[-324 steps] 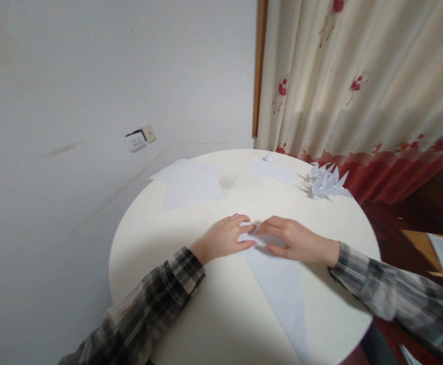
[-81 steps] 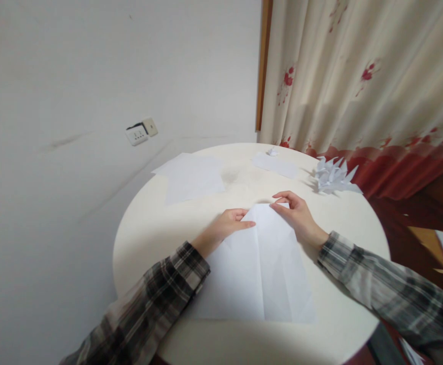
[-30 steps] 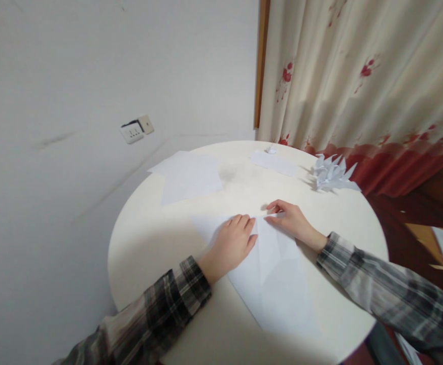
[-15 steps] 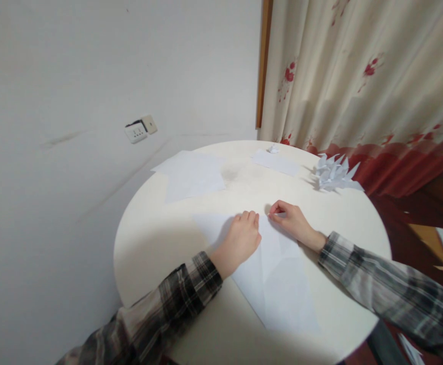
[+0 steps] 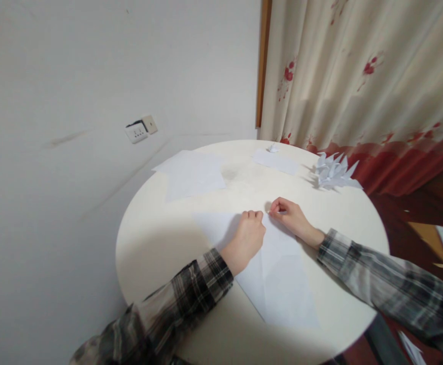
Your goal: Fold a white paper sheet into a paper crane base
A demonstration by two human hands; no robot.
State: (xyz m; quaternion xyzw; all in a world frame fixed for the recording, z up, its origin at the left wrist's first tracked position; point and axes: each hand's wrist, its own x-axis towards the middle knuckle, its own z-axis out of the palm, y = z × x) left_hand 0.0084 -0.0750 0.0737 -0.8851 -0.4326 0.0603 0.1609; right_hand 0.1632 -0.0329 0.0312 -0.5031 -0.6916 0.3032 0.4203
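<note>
A large white sheet of paper with crease lines lies flat on the round white table, one corner pointing toward me. My left hand rests on the sheet near its far edge, fingers curled over that edge; the fingertips are partly hidden. Just to its right, my right hand pinches the same far edge between thumb and forefinger. Only a small gap separates the two hands.
Blank paper sheets lie at the back left of the table. A smaller sheet and a small folded paper piece are at the back. Several folded paper cranes cluster at the back right. A wall borders the left side.
My left hand has slid a little to the right along the sheet's far edge, nearer my right hand. The right hand keeps its pinch almost in place.
</note>
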